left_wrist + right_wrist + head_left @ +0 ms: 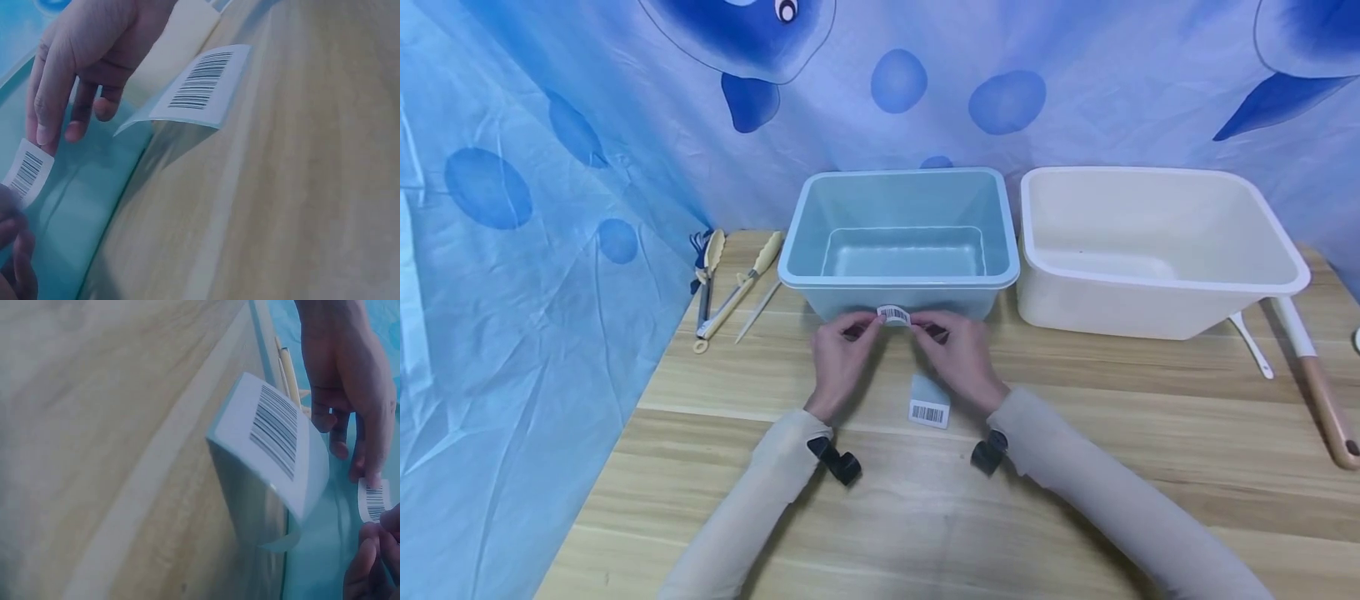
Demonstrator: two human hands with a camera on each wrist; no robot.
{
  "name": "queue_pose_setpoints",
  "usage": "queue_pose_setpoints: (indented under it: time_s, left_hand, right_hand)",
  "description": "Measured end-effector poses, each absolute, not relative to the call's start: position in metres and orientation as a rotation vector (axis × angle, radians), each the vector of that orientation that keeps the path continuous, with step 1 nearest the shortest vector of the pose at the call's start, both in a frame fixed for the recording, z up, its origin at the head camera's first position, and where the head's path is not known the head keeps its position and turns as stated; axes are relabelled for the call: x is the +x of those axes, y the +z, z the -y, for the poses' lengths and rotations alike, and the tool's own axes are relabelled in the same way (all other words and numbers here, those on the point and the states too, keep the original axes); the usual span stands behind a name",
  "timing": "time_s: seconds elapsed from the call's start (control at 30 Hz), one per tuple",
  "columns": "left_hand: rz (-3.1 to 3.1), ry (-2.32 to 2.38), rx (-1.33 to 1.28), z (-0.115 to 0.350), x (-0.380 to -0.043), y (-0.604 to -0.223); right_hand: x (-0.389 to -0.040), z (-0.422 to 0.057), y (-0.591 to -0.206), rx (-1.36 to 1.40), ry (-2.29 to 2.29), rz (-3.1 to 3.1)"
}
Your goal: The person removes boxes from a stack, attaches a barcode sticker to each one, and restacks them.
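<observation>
Both hands are at the front wall of the light blue bin [898,282]. A small white barcode label [893,314] spans their fingertips, slightly curved, in front of that wall. My left hand [841,354] pinches the label's left end, and my right hand [958,352] pinches the right end. The wrist views show the same label [28,172] up close by the bin's side; whether it touches the wall, I cannot tell. Nearer the wrists, a second barcode label on a bluish backing sheet [929,402] lies on the table, curling upward in the right wrist view.
A white bin [1150,300] stands right of the blue one. Tongs [730,304] and a thin pointed stick [757,312] lie at left. To the right are a white spoon handle [1251,346] and a wooden-ended handle [1322,400]. A blue patterned sheet [587,333] borders the table.
</observation>
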State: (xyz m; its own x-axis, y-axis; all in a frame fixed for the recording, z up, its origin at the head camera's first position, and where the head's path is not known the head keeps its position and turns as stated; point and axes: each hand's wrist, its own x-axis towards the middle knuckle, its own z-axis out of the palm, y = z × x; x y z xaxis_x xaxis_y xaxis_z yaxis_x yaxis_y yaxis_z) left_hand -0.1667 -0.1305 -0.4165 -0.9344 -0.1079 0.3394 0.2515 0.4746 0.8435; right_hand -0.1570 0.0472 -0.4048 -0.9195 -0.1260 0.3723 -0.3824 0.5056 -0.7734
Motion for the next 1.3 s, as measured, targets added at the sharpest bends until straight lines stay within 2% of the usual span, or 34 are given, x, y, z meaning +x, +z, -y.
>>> queue_pose_setpoints:
  time_s: [1.3]
  left_hand:
    - [2.379,-1.249,0.041,0.1206,-0.1738,-0.4124]
  right_hand:
    - [-0.1589,-0.0399,-0.4016,0.307,1.323,2.525]
